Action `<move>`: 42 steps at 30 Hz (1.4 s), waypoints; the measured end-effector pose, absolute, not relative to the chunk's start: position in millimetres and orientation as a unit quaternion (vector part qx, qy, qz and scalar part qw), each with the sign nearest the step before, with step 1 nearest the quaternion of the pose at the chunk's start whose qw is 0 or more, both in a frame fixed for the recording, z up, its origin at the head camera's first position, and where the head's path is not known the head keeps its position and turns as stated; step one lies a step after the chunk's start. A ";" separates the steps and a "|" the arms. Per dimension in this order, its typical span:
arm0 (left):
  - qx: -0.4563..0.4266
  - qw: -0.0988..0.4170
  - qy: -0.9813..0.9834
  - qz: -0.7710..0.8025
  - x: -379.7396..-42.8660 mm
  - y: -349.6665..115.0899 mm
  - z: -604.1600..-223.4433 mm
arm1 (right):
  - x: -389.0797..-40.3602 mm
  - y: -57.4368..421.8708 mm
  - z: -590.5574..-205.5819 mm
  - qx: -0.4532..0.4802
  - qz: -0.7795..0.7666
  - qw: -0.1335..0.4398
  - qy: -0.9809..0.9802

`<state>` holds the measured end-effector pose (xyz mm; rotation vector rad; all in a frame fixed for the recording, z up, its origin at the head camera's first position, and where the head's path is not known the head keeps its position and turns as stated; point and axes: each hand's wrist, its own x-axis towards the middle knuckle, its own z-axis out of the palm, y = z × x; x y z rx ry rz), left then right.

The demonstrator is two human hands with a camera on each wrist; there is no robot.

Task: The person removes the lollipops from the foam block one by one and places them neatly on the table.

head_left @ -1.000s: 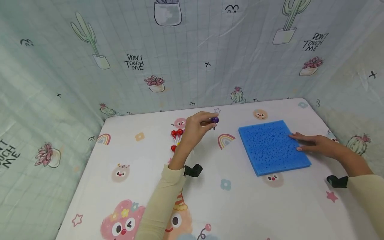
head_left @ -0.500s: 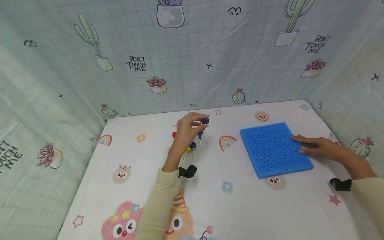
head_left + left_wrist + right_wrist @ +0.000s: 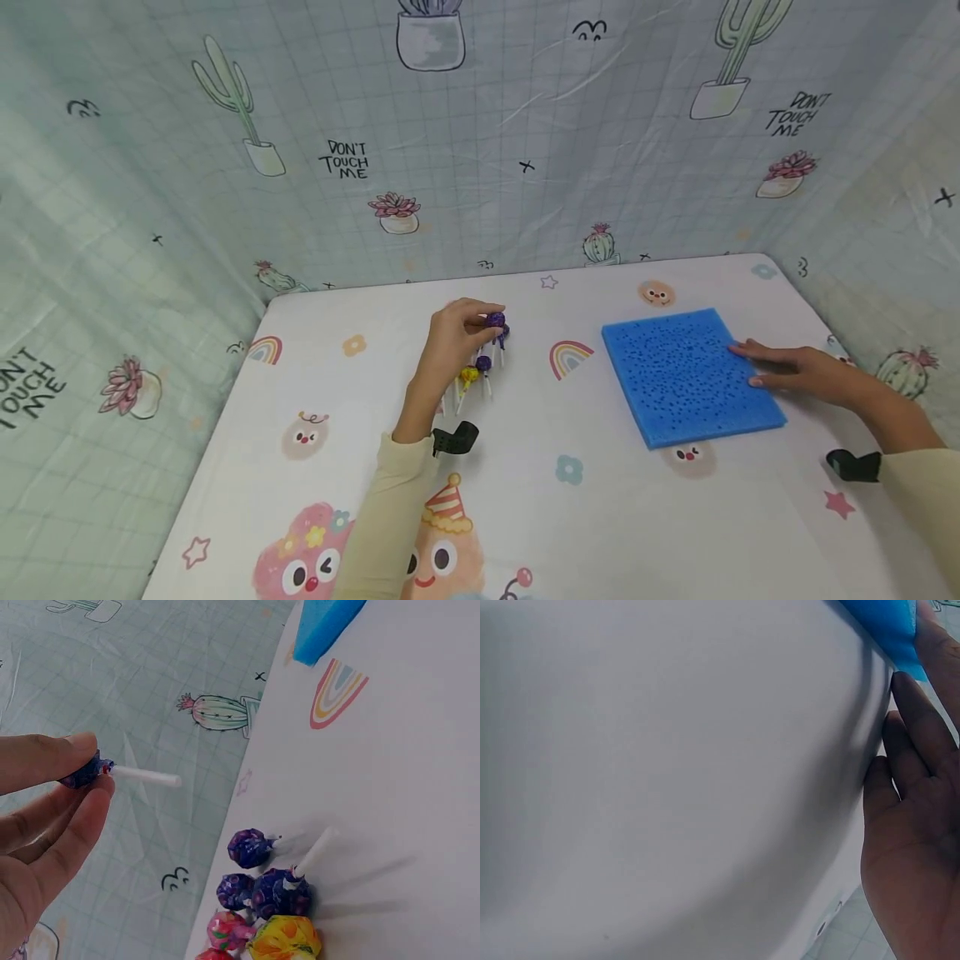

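My left hand (image 3: pixel 452 337) pinches a purple-wrapped lollipop (image 3: pixel 495 319) by its head, between thumb and fingertips. In the left wrist view the white stick of this held lollipop (image 3: pixel 146 776) points away from the fingers. Just below that hand, several other lollipops lie bunched on the table, among them a yellow one (image 3: pixel 286 939), a pink one (image 3: pixel 227 930) and purple ones (image 3: pixel 281 894); the hand hides part of the bunch in the head view. My right hand (image 3: pixel 813 371) rests its thumb and forefinger against the right edge of a blue foam square (image 3: pixel 690 379) dotted with small holes.
The white table (image 3: pixel 570 533) carries printed cartoon figures. A pale green curtain (image 3: pixel 480 125) with cactus drawings hangs behind and at both sides. Dark wrist camera mounts (image 3: pixel 456 437) stick out below the hands.
My left hand has moved left and down with the purple lollipop, from beside the bunch to over it. The right hand stays at the foam's edge.
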<state>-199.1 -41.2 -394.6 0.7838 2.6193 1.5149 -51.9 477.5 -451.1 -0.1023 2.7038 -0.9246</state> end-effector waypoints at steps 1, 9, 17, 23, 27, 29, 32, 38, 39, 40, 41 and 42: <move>0.248 0.014 0.843 0.478 -198.8 -41.6 -395.7 | -51.2 478.2 -451.3 -0.037 -0.320 0.138 0.937; 0.210 0.059 0.889 0.403 -192.7 -41.0 -415.2 | -46.3 480.4 -453.9 -0.035 -0.327 0.134 0.935; 0.204 0.069 0.918 0.332 -181.7 -31.7 -434.0 | -43.5 478.2 -454.0 -0.031 -0.329 0.134 0.934; 0.205 0.071 0.915 0.340 -179.3 -30.0 -431.5 | -44.0 478.5 -454.9 -0.033 -0.329 0.136 0.934; 0.203 0.082 0.895 0.389 -184.8 -24.0 -418.8 | -44.9 479.3 -452.9 -0.032 -0.328 0.136 0.934; 0.198 0.098 0.887 0.405 -187.5 -20.4 -414.1 | -45.7 479.4 -451.6 -0.031 -0.329 0.136 0.934; 0.193 0.142 0.886 0.396 -190.3 -16.2 -413.4 | -47.1 478.9 -449.6 -0.038 -0.326 0.135 0.935; 0.189 0.195 0.893 0.358 -188.2 -16.7 -420.1 | -49.7 477.5 -446.8 -0.045 -0.318 0.136 0.937; 0.190 0.189 0.897 0.351 -187.9 -17.4 -421.5 | -50.0 477.5 -446.6 -0.043 -0.319 0.138 0.937; 0.191 0.183 0.900 0.347 -187.6 -18.4 -423.2 | -50.2 477.6 -446.6 -0.042 -0.322 0.139 0.935; 0.192 0.178 0.903 0.341 -187.0 -19.3 -424.1 | -50.2 478.0 -447.0 -0.041 -0.325 0.142 0.934; 0.193 0.175 0.904 0.338 -186.5 -20.0 -425.5 | -50.1 478.5 -447.5 -0.039 -0.324 0.144 0.934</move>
